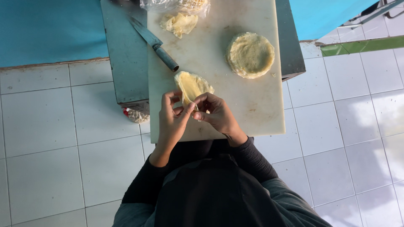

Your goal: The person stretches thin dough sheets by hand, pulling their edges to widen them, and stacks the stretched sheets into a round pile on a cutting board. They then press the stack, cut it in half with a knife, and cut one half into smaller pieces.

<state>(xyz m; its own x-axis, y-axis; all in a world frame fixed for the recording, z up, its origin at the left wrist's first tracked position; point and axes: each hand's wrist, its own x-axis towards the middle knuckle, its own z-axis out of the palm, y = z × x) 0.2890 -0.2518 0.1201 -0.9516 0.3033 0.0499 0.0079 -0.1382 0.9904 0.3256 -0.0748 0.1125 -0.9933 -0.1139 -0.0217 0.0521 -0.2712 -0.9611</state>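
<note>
Both the left hand (173,120) and right hand (216,114) pinch the near edge of a thin, pale yellow folded dough sheet (192,86) just beyond the fingertips — limp, light, probably tear-prone — best held at its rim.

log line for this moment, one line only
left hand: pinching wrapper edge | right hand: pinching same wrapper | board: wrapper stack, knife, scraps

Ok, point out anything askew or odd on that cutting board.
The white cutting board overhangs the small grey table toward the person. The knife lies diagonally, half off the board's left edge. Nothing looks spilled.
</note>
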